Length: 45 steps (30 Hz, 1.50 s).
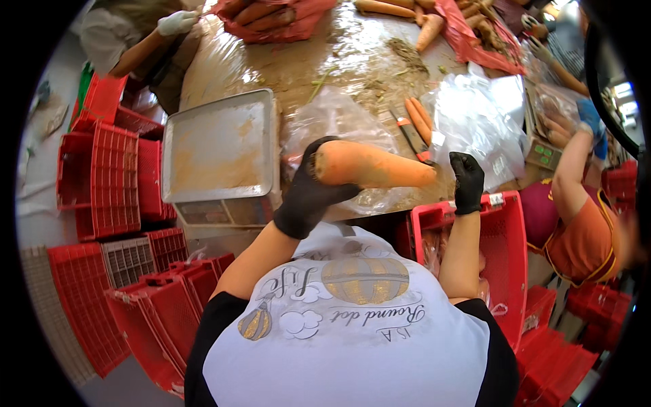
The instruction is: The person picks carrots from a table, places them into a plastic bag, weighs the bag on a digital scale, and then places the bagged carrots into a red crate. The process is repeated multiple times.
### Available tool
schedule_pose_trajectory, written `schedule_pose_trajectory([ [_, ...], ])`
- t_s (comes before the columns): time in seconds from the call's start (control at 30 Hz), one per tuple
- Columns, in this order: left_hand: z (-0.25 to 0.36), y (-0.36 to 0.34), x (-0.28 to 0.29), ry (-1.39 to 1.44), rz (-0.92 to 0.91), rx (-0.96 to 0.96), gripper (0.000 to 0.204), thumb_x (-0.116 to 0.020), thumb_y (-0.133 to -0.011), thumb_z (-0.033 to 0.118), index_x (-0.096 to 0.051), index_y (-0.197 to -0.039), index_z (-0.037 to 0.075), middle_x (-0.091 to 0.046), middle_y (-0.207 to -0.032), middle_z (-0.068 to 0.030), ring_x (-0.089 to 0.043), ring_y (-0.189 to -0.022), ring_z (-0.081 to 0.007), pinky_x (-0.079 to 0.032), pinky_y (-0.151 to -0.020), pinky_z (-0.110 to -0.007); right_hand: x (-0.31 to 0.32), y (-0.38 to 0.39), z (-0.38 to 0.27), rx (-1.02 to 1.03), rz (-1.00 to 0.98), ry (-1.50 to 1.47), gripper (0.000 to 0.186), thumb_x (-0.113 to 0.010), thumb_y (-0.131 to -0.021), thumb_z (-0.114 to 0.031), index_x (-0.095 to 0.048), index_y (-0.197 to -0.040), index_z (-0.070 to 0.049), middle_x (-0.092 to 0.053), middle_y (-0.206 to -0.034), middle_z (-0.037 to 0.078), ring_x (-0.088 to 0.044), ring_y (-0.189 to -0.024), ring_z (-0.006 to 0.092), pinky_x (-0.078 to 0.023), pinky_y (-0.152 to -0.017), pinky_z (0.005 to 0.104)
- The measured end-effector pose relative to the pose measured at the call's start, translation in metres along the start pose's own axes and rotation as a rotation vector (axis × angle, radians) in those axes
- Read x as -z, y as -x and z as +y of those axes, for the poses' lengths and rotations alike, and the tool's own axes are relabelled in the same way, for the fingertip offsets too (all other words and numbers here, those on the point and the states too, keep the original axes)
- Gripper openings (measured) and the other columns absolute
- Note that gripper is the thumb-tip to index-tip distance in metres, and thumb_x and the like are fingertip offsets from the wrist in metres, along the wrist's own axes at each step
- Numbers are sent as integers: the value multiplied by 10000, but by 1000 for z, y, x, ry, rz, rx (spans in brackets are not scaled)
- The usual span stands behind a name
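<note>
Carrot (376, 165) is held above the tabletop (288, 71), right of the metal-topped box (220, 152); the left hand (308, 195) has its grip wrapped around the thick end. Farther right of the box, the right hand (468, 183) is curled, fingers pressed together, apart from the tip. Also right of the box lie a knife (410, 139), two thin carrots (418, 121) and clear plastic bags (475, 125).

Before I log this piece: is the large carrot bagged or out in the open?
Out in the open: the large carrot shows bare orange skin, with the left hand gripping its thick end.
</note>
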<state>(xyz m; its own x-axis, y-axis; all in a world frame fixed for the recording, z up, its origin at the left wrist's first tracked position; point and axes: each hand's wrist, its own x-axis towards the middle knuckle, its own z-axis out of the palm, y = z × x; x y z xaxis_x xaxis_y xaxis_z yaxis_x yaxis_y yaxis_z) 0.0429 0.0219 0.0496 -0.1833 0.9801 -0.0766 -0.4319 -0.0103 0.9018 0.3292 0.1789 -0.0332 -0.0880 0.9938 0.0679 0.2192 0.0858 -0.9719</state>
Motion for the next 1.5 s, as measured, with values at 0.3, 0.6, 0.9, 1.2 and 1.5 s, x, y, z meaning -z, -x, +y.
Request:
schedule_pose_trajectory([
  [0.3,-5,5,12,128,-106,102,782,-680,-557,-111,-370,-1252,65,-456,-1261,-83,-456,-1135,-193,-403,-937,-341,0,21,-58,-287,-398,-358,291,-498,-915,-245,-569,-1078,-14,-610,-938,41,-571,-823,120,-459,-726,252],
  [0.6,16,-7,-2,-180,-294,-26,772,-712,-523,-103,-402,-1216,38,-496,-1237,-74,-472,-1123,-166,-394,-936,-311,-9,35,-68,-178,-642,-385,453,-636,-787,-295,-537,-1077,39,-589,-997,95,-547,-924,162,-439,-827,300],
  [0.9,-15,-17,14,254,-144,332,559,-652,-689,-41,-442,-1202,31,-531,-1166,-107,-515,-1080,-231,-435,-918,-358,-22,27,-78,-72,-793,-100,558,-750,-650,-85,-505,-1143,5,-594,-1002,84,-580,-900,169,-484,-782,309],
  [1.2,-23,-53,27,-188,65,-82,599,-653,-756,-1,-360,-1278,27,-486,-1188,-93,-494,-1060,-207,-432,-889,-323,-88,19,-51,69,-840,34,606,-772,-626,-179,-501,-1143,-19,-609,-1003,97,-569,-933,178,-452,-815,318],
  [1.5,-74,-56,76,-1123,326,4,517,-683,-734,268,-490,-1159,44,-559,-1047,-163,-539,-981,-290,-423,-852,-377,-192,-30,-28,177,-890,-89,586,-760,-600,-184,-520,-1113,-32,-608,-1002,132,-585,-879,231,-469,-773,345],
])
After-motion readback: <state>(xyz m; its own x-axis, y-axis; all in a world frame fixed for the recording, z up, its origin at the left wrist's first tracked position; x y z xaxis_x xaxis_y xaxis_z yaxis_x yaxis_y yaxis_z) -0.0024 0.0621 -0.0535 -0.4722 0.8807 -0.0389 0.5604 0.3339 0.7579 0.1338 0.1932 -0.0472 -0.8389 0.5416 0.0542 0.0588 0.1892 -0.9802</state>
